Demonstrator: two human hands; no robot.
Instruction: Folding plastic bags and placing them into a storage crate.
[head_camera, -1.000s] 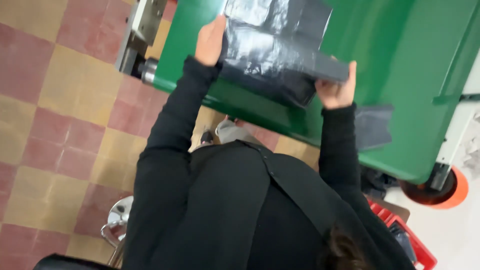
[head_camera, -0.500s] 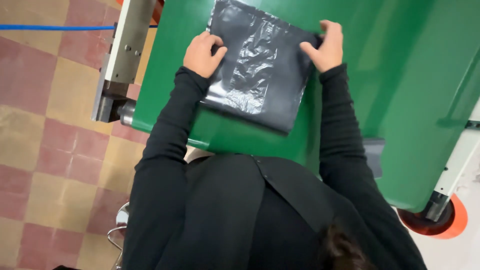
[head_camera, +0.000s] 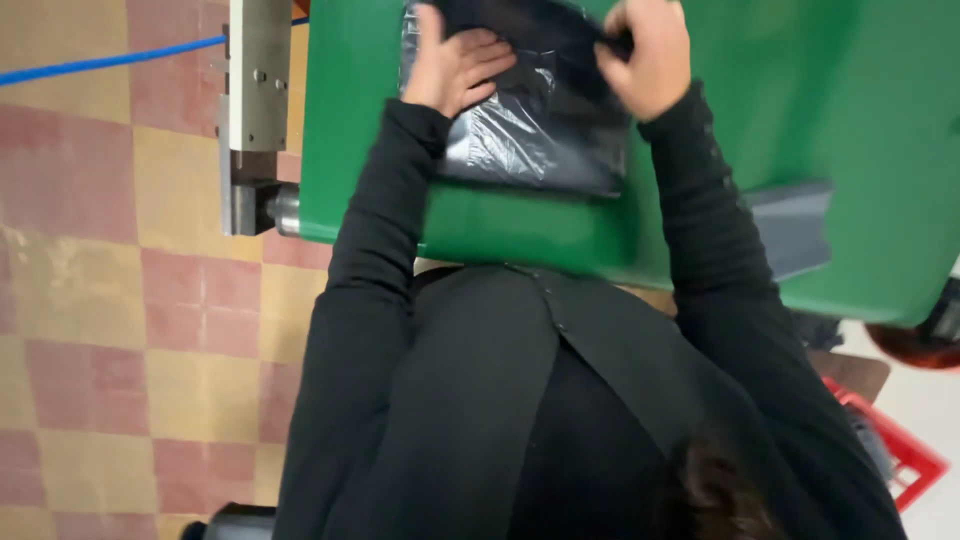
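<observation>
Pressing my left hand (head_camera: 455, 65) flat on a glossy black plastic bag (head_camera: 530, 130), I have my fingers spread and lying open over its upper left part, palm down, not closed around anything. My right hand (head_camera: 650, 55) is curled at the bag's upper right edge, the fingers bent and pinching a fold of the dark film there, though how much of it sits inside the grip I cannot tell. The bag lies flat on the smooth green table top (head_camera: 800, 110), near its front edge and toward its left side, with wrinkles catching light across the lower half. My black long sleeves run down from both hands to my body, which is covered by a dark apron below the table edge. Just left of the table, a grey metal bracket (head_camera: 255, 100) with a short round steel stub stands against its side, and a thin blue cable (head_camera: 100, 65) crosses the chequered floor of red and yellow tiles (head_camera: 120, 330). At the lower right corner, part of a red plastic crate (head_camera: 905, 460) shows beside me.
</observation>
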